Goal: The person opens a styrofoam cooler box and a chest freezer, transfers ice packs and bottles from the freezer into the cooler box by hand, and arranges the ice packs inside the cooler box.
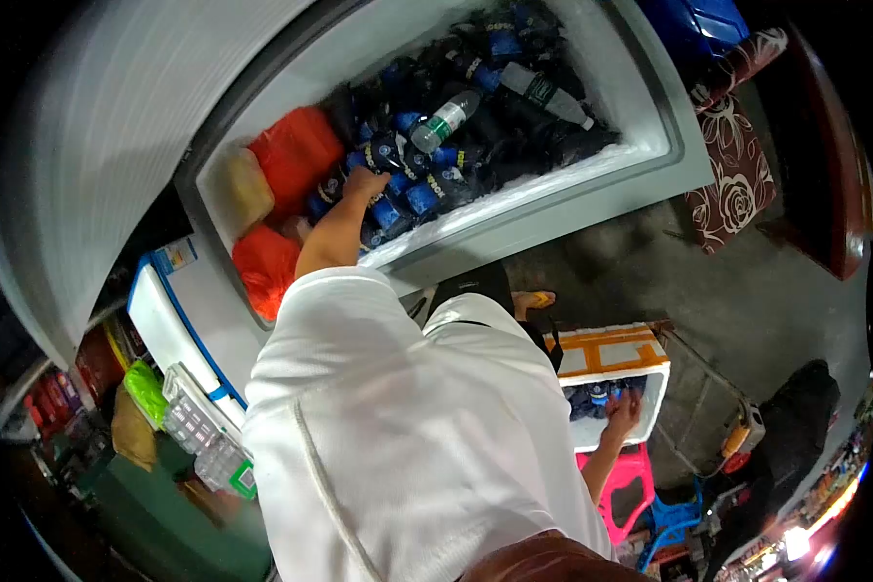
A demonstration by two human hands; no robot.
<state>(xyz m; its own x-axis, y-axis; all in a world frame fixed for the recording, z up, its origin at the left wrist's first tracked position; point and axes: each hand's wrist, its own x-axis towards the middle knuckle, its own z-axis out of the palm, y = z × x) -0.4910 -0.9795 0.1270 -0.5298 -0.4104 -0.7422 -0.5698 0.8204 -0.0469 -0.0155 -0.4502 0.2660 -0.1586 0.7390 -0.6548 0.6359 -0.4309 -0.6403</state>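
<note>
My left hand [363, 183] reaches into the chest freezer [592, 209], its fingers closed on a dark blue-labelled pack [383, 153] among several alike. How much of the pack it grips is partly hidden. Two clear bottles with labels, one a green-labelled bottle [445, 121], lie on top of the packs. Red plastic bags [298, 160] fill the freezer's left end beside a yellowish bag [243, 189]. My right hand [624, 412] is at the opening of a white foam box [655, 388], fingers apart over similar dark packs [592, 396] inside.
Frost lines the freezer's near wall. The foam box, with orange tape [606, 351], stands near a pink stool [630, 490] and a blue stool [671, 519]. A patterned cloth-covered seat [732, 184] is at the right. Clear plastic containers [204, 436] sit at the left.
</note>
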